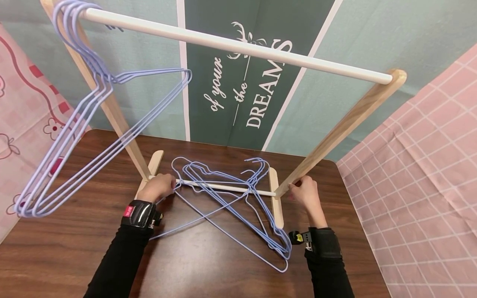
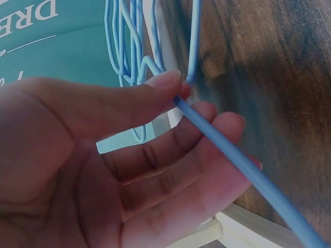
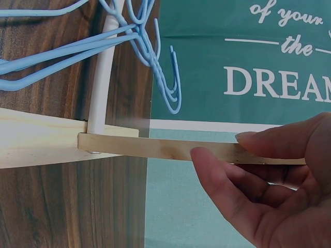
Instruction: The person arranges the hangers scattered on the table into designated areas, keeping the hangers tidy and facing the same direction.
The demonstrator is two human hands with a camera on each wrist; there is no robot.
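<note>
A light-blue hanger point(image 2: 232, 152) is pinched between the thumb and fingers of my left hand point(image 1: 160, 187), low beside the rack's left post point(image 1: 121, 120). Its wire slants across the fingers in the left wrist view. Several more blue hangers point(image 1: 250, 185) lie tangled over the rack's lower white bar point(image 1: 227, 188), hooks toward the back. My right hand point(image 1: 306, 193) grips the rack's wooden right post point(image 3: 155, 148) near its foot, thumb on one side and fingers on the other.
Several blue hangers point(image 1: 102, 80) hang at the left end of the white top rail point(image 1: 238, 47). The rack stands on wooden feet point(image 1: 276, 207) on a brown table point(image 1: 193, 265). Behind it is a green curtain with lettering point(image 1: 253, 103); pink cloth point(image 1: 421, 165) borders the right side.
</note>
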